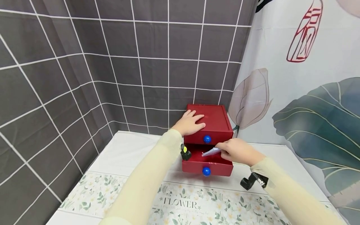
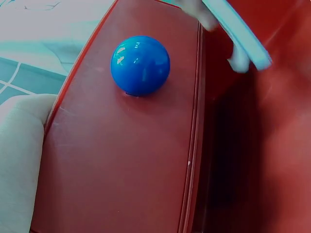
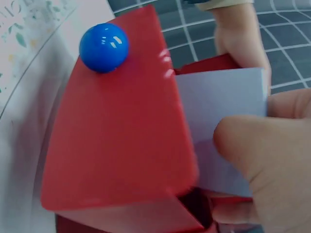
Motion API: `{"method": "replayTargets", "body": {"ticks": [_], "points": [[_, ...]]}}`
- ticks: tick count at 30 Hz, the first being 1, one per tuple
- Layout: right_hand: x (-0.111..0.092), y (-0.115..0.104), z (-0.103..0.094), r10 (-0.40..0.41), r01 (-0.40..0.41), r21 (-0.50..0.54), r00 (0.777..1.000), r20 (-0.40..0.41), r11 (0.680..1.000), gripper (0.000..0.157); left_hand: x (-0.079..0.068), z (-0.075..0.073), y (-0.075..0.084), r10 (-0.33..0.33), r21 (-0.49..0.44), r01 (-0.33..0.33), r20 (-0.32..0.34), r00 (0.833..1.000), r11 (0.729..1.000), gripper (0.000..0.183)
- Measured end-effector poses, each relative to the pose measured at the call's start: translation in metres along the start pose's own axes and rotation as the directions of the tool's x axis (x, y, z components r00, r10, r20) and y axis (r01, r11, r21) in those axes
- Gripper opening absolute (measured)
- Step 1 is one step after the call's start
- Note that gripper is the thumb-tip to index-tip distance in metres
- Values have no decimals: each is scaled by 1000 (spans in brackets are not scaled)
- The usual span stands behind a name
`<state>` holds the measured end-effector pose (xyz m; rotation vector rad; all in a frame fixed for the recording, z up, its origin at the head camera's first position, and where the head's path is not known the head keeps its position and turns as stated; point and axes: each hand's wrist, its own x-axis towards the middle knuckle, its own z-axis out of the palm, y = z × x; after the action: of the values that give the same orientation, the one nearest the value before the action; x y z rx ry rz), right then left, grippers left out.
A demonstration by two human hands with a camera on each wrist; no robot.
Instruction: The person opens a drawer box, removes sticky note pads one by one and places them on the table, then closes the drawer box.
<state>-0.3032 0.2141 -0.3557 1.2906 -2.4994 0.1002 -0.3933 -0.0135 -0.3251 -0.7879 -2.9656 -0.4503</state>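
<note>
A small red two-drawer chest stands on the table, its lower drawer pulled out and its upper drawer closed. My left hand rests on the chest's top near its left edge, fingers spread. In the left wrist view, part of that hand shows beside the upper drawer's blue knob. Over the open drawer, my right hand pinches a thin, flat, pale bluish-white rectangular piece. The right wrist view has the thumb across the broad face of this pale piece, just behind the drawer front.
The lower drawer has a blue knob. A white table cover with a floral strip lies under the chest. Behind hangs a dark grey cloth with white grid lines, and on the right a white printed curtain.
</note>
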Motion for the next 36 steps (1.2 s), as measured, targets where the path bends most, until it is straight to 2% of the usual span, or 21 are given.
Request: {"method": "replayTargets", "body": {"ticks": [2, 4, 6, 8, 11, 13, 15, 17, 21, 25, 31, 36], "points": [[-9, 2, -5, -6, 5, -7, 996, -87, 1000, 16, 1, 0, 0, 2, -5, -2, -7, 1000, 1000, 59], [-20, 5, -10, -20, 15, -28, 982, -186, 999, 18, 1, 0, 0, 6, -5, -7, -12, 1000, 1000, 59], [-31, 9, -13, -35, 19, -58, 957, -288, 998, 18, 1, 1, 0, 10, -1, -10, -14, 1000, 1000, 58], [-42, 14, -16, -55, 20, -94, 919, -389, 995, 19, 1, 0, 1, 12, -4, -12, -15, 1000, 1000, 58], [-59, 22, -16, -63, 2, -126, 872, -485, 992, 25, 1, 0, 0, 14, -3, -14, -16, 1000, 1000, 58], [-71, 27, -13, -45, -34, -141, 854, -518, 989, 26, 1, 1, 0, 17, 1, -17, -16, 1000, 1000, 59], [-85, 32, -9, 1, -85, -139, 857, -515, 987, 23, 1, 1, 0, 19, 6, -18, -14, 1000, 1000, 59], [-98, 36, -2, 68, -148, -128, 873, -483, 981, 19, 1, 2, -1, 19, 8, -19, -12, 1000, 1000, 59], [-119, 40, 17, 226, -275, -93, 906, -359, 957, 18, 0, 1, 0, 11, -2, -11, -4, 1000, 1000, 60], [-128, 41, 35, 331, -357, -63, 909, -255, 932, 21, -2, 0, 1, 4, -12, -4, -3, 1000, 1000, 60], [-132, 38, 55, 351, -371, -85, 917, -188, 925, 23, -3, 0, 1, 9, -11, -9, -8, 1000, 1000, 60], [-135, 27, 71, 279, -305, -140, 944, -177, 942, 30, -2, 0, 0, 26, 1, -26, -12, 1000, 1000, 60]]}}
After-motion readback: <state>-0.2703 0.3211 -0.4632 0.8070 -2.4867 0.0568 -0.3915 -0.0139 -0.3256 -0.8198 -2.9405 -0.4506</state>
